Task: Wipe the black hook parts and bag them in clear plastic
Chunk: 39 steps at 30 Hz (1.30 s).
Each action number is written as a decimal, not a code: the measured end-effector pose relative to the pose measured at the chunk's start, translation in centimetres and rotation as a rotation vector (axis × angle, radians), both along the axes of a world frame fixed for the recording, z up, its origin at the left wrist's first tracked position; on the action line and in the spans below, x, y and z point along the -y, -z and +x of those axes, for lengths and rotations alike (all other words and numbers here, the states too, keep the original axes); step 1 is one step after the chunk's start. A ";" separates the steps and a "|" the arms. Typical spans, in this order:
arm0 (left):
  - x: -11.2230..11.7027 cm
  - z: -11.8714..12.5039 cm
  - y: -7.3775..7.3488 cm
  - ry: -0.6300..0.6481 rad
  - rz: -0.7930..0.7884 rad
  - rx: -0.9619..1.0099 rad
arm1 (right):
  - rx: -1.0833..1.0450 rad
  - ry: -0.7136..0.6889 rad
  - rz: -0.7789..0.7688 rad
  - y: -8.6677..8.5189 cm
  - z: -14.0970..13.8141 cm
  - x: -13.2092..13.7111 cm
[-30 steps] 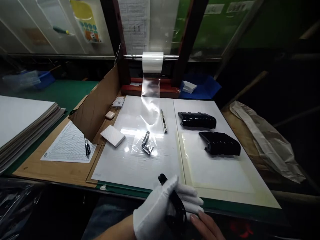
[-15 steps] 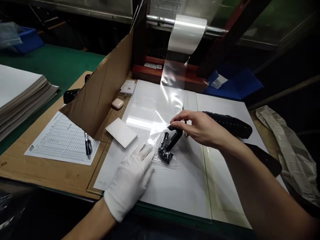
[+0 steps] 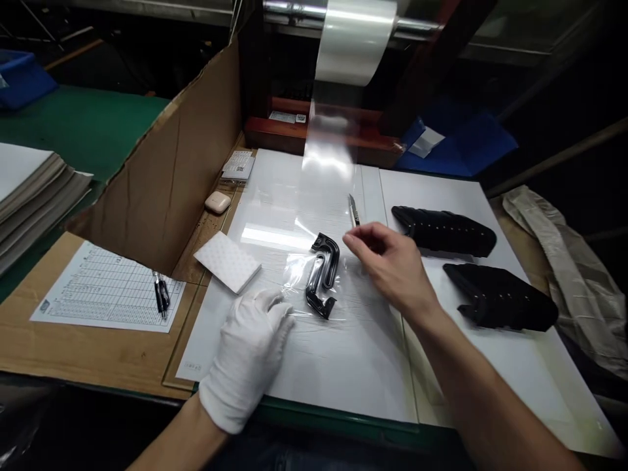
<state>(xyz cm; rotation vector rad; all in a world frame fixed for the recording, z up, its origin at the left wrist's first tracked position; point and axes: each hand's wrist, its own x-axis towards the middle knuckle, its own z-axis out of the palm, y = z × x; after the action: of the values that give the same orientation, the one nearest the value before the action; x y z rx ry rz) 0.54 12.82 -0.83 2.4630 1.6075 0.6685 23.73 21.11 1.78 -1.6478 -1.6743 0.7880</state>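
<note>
A black curved plastic part (image 3: 322,275) lies on the clear film strip (image 3: 326,196) that runs down from the film roll (image 3: 354,40) onto the white board (image 3: 338,353). My left hand (image 3: 248,350), in a white glove, lies flat with fingers spread on the film just left of the part. My bare right hand (image 3: 390,268) hovers just right of the part, fingers loosely curled and holding nothing. A utility knife (image 3: 353,210) lies just beyond my right fingertips.
Two larger black ribbed parts (image 3: 444,231) (image 3: 500,305) rest on the right white sheet. A white foam pad (image 3: 228,261), small white case (image 3: 217,202), cardboard flap (image 3: 161,176), printed form with pens (image 3: 105,288) and stacked boards (image 3: 29,190) sit left. Crumpled bag (image 3: 564,268) at right.
My right hand has let go of the black part, which now lies on the film, and has drawn back slightly to the right. My left hand stays flat on the film.
</note>
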 end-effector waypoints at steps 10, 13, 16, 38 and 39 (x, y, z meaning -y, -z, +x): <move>-1.7 0.0 -0.5 0.156 -0.062 -0.273 | 0.138 -0.224 0.094 2.0 -1.4 10.6; 0.1 -0.7 -1.2 0.209 -0.102 -0.284 | 0.144 -0.294 0.075 1.7 -1.3 11.9; 2.4 -1.7 -2.0 0.260 -0.200 -0.276 | 0.136 -0.389 0.026 1.2 -0.8 13.7; -8.5 4.9 -5.4 0.475 -0.286 -0.412 | 0.108 -0.683 -0.265 -1.3 0.7 10.8; -8.5 4.7 -5.5 0.477 -0.290 -0.407 | 0.078 -0.693 -0.299 -1.5 0.9 10.4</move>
<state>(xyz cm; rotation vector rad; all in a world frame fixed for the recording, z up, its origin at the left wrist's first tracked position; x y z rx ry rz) 5.28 21.34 4.64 2.7062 1.0341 -0.1308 24.68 10.73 3.25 -1.2730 -2.3104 1.3679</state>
